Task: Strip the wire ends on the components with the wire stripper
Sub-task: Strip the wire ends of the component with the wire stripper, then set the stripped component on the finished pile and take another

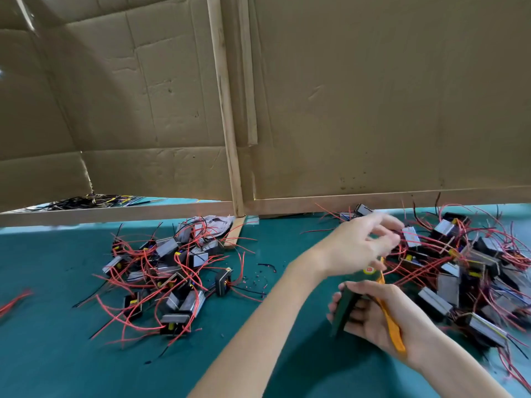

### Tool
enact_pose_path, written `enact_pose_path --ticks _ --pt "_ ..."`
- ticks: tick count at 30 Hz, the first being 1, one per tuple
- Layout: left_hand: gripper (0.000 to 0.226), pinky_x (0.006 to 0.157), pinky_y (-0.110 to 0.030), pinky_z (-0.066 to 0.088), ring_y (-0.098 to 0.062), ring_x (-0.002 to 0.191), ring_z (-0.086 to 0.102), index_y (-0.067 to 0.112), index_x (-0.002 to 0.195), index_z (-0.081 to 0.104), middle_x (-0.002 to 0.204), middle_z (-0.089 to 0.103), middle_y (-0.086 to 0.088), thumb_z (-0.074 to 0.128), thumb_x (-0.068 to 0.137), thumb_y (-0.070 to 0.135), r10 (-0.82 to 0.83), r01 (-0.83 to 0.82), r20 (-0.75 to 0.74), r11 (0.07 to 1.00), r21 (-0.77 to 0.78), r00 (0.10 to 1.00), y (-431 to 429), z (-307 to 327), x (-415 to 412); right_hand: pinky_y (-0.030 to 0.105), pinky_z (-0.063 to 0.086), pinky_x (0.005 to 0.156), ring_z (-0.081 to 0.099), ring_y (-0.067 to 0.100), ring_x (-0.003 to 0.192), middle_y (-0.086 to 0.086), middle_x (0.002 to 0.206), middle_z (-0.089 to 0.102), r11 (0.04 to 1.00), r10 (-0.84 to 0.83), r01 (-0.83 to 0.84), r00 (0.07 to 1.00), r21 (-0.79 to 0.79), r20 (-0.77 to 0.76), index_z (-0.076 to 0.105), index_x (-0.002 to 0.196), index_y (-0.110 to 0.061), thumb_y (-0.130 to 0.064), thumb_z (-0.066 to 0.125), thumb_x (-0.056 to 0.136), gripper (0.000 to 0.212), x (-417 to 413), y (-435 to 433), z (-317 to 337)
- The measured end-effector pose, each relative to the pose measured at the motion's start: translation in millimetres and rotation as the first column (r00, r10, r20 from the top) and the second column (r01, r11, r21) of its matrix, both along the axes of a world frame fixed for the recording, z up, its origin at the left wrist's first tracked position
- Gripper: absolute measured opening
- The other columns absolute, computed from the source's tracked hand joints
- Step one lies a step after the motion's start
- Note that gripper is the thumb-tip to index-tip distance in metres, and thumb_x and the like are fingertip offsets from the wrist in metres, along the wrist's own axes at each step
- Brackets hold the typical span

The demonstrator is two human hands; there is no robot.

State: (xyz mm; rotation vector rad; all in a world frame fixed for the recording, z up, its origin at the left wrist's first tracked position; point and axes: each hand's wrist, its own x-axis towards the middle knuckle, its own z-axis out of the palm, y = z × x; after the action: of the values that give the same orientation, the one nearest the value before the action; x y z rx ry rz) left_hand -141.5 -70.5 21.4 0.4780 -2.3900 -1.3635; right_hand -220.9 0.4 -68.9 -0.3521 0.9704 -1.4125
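Nearest to us, our right hand [382, 314] grips the one wire stripper [343, 308], fingers curled round its green handle and the orange handle lying along the palm. The tool's head points away, toward our left hand [359, 242]. That hand reaches over it to the right-hand pile of components [465, 268], just beside a silver-faced one [411, 237]. It is blurred, so we cannot tell whether its fingers are apart or pinching anything.

We count two piles on the teal worktop [86, 354]: the one on the right, which runs along the edge of the view, and a left-hand pile [169, 271] well apart from it. Both are tangles of black-and-silver blocks and red wires, too knotted for us to count singly. Small dark scraps [258, 275] lie between the piles, and a few loose red wires [14, 301] lie at the far left.

Behind the left pile sits a crumpled rag or paper [218, 222]. Farther back two cardboard sheets [373, 96] wall off the worktop, joined at an upright wooden slat [227, 110]. Under the left sheet's raised edge a heap of dark wires [86, 201] shows.
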Motion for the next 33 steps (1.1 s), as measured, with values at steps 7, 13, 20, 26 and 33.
enact_pose_path --ticks 7,13,20,26,33 --pt "0.020 0.075 -0.031 0.049 -0.023 0.081 0.062 0.005 0.091 0.057 0.098 0.068 -0.011 0.042 0.096 0.019 0.581 -0.189 0.559 0.774 -0.605 0.592 -73 17 113 0.049 0.058 0.063 0.068 0.039 0.067 0.024 0.078 0.065 1.000 -0.016 0.016 1.000 0.010 0.000 0.063 0.087 0.005 -0.006 0.069 0.061 0.028 -2 -2 -6" --pt "0.039 0.086 -0.033 0.048 -0.021 0.103 0.062 0.011 0.106 0.070 0.111 0.068 -0.005 0.069 0.083 0.042 0.495 -0.123 0.739 0.858 -0.499 0.457 -98 -5 134 0.051 0.057 0.068 0.068 0.040 0.072 0.025 0.082 0.065 1.000 -0.003 0.004 1.000 -0.026 0.011 0.064 0.089 0.006 -0.006 0.073 0.058 0.034 -3 1 -6" --pt "0.023 0.058 -0.026 0.039 -0.014 0.062 0.052 0.018 0.075 0.072 0.073 0.060 0.000 0.064 0.090 0.032 0.520 -0.222 0.594 0.835 -0.503 0.613 -118 -31 131 0.049 0.059 0.063 0.069 0.038 0.069 0.023 0.079 0.066 0.997 -0.056 0.057 0.998 -0.054 0.016 0.060 0.094 0.005 -0.006 0.065 0.067 0.029 -7 4 4" --pt "0.023 0.064 -0.028 0.060 -0.014 0.066 0.063 0.003 0.077 0.062 0.087 0.066 -0.013 0.055 0.097 0.014 0.467 -0.474 0.148 0.880 0.020 0.872 -110 -37 117 0.048 0.059 0.060 0.069 0.035 0.066 0.022 0.076 0.065 0.993 -0.072 0.074 0.997 -0.089 0.027 0.060 0.092 0.004 -0.004 0.061 0.070 0.024 -5 7 11" --pt "0.020 0.059 -0.025 0.056 -0.019 0.063 0.064 0.000 0.095 0.056 0.077 0.064 -0.010 0.067 0.089 0.015 0.465 -0.517 0.484 0.855 -0.029 0.741 -115 -31 127 0.048 0.059 0.063 0.068 0.036 0.067 0.023 0.078 0.064 0.995 -0.065 0.066 0.998 -0.080 0.019 0.060 0.091 0.005 -0.002 0.064 0.067 0.025 -3 8 11"
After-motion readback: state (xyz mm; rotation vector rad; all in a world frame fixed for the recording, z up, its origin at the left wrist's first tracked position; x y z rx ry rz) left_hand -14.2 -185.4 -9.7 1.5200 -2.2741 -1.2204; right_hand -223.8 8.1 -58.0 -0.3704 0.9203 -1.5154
